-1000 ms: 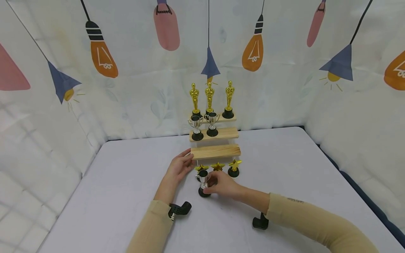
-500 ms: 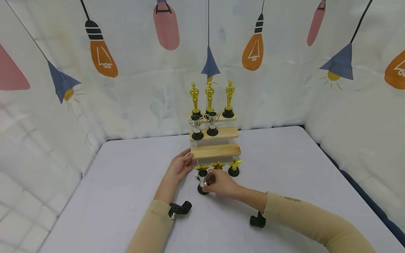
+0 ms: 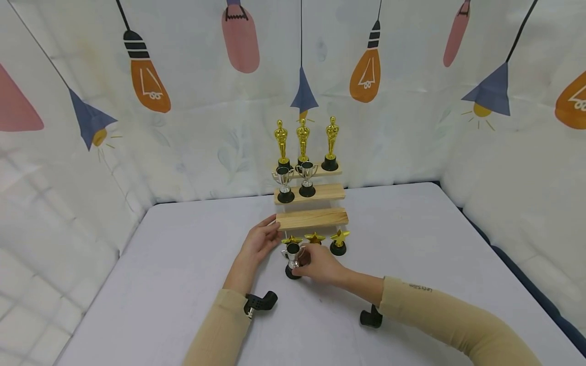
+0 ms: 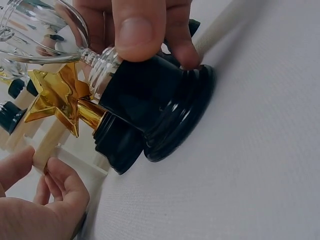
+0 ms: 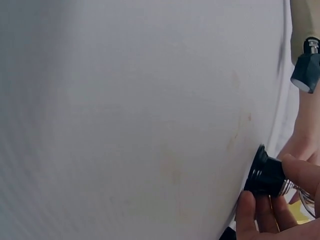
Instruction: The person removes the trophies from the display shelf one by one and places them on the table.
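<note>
R hand (image 4: 139, 30) grips silver cup (image 4: 105, 72) w/ blk base (image 4: 159, 102) beside gold star trophy (image 4: 64, 96), poss. touching; L hand (image 4: 45, 207) pinches edge of wooden shelf (image 4: 46, 146).

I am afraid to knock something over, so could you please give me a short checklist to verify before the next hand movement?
1. Silver trophy cup in grip: ok, the right hand pinches it at its black base.
2. Lowest wooden shelf held: ok, the left hand pinches its left end.
3. Gold figurine trophies upright: ok, all three on the top shelf.
4. Two silver cups on the middle shelf upright: ok.
5. Held cup apart from the left gold star trophy: cannot tell, they overlap.
6. Held cup lifted off the white tablecloth: cannot tell.
</note>
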The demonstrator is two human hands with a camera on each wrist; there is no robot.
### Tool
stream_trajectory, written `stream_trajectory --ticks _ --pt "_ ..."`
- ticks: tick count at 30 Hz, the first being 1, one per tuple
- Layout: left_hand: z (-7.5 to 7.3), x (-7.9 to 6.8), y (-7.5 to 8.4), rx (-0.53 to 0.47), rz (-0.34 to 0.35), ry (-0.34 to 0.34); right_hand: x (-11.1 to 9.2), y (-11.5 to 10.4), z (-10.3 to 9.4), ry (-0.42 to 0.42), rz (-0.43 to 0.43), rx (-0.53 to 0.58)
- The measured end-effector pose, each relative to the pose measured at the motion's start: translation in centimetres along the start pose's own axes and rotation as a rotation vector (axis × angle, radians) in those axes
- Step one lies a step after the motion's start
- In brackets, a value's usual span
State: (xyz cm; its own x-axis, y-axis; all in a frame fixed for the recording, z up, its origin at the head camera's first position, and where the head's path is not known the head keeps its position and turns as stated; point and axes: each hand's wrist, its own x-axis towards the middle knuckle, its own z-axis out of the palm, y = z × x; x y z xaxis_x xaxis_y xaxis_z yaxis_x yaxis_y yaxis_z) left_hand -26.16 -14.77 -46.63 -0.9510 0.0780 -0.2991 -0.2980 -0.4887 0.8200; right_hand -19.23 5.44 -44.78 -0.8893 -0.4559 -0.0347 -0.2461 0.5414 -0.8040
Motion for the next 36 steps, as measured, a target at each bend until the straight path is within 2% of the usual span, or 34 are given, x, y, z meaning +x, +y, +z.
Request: stream_trajectory --ticks 10,20,36 --pt "0.1 0.0 0.1 0.031 -0.011 0.003 0.6 0.3 -0.1 0.017 -0.018 0.0" --pt "0.2 -0.1 0.1 0.009 -0.006 0.001 1.1 0.2 -0.3 0.027 -0.027 -0.034" --pt "0.0 0.1 0.0 0.021 -0.001 0.006 0.4 0.7 -0.8 0.044 -0.137 -0.06"
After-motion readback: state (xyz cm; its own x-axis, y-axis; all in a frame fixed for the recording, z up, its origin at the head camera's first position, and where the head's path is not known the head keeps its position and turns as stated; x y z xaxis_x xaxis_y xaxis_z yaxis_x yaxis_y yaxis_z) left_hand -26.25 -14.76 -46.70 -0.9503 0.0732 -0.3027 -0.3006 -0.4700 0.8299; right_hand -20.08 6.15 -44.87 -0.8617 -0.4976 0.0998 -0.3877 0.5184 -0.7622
